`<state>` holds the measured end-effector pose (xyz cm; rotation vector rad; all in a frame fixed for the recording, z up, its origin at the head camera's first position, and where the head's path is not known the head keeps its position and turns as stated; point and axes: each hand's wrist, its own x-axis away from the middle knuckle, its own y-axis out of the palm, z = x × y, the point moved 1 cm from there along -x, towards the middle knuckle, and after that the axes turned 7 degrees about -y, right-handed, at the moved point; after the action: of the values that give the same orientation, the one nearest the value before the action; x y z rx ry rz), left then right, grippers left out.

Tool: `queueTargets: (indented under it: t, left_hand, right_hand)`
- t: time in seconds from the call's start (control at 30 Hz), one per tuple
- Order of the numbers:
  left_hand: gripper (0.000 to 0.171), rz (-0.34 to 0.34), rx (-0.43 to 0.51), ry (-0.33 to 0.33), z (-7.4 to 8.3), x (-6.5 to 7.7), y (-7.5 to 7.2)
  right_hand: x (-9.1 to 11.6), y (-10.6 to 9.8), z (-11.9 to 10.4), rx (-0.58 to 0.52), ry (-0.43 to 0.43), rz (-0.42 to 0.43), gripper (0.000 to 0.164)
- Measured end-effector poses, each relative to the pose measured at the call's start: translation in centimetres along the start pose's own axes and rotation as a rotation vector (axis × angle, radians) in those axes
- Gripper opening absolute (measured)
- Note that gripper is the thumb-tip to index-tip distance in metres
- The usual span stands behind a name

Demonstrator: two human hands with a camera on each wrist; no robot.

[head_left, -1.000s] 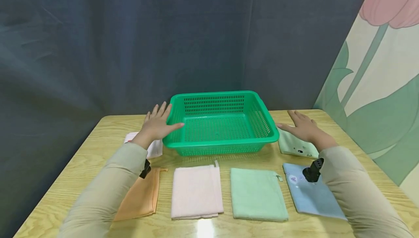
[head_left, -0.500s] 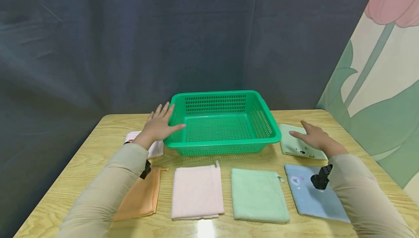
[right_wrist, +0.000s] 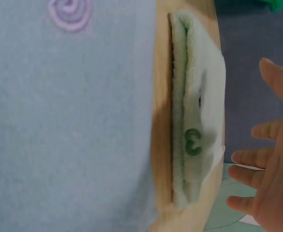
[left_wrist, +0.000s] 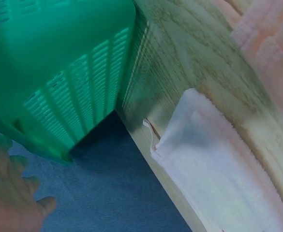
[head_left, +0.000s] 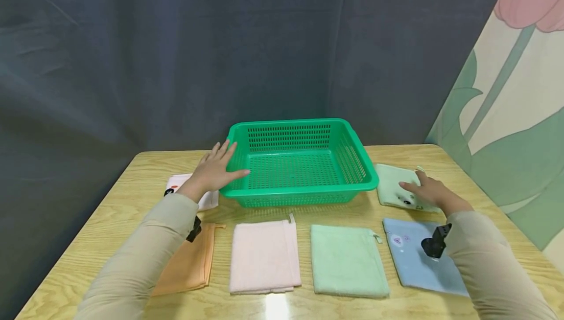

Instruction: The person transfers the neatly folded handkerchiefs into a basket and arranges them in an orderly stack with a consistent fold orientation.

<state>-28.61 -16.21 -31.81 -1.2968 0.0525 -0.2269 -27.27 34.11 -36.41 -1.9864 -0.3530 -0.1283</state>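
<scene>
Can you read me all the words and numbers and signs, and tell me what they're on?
"3": a green mark shaped like this, on the pale green cloth near the right hand; it may be just part of the picture there.
Purple mark on the blue cloth: a bit like a V, but too small to read.
No words or brand names can be read.

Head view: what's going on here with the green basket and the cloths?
A person's left hand is spread at the left end of a green rectangular plastic basket; whether it touches is unclear. The right hand hovers over a pale green folded cloth with a face design. Neither hand holds a cloth. Five other folded cloths in various colours lie on the wood-grain table, outside the basket.
</scene>
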Motion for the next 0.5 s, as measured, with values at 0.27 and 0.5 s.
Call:
queueTargets:
  t: [0.27,0.5]
  left_hand:
    - [0.088,0.001,0.012,0.008,-0.1,0.0,0.7]
    - [0.088,0.003,0.013,0.006,-0.1,-0.1,1.0]
  right_hand:
    - [0.2,0.5,0.9,-0.018,0.045,-0.015,0.099]
    - [0.3,0.6,1.7,0.027,0.089,0.004,0.094]
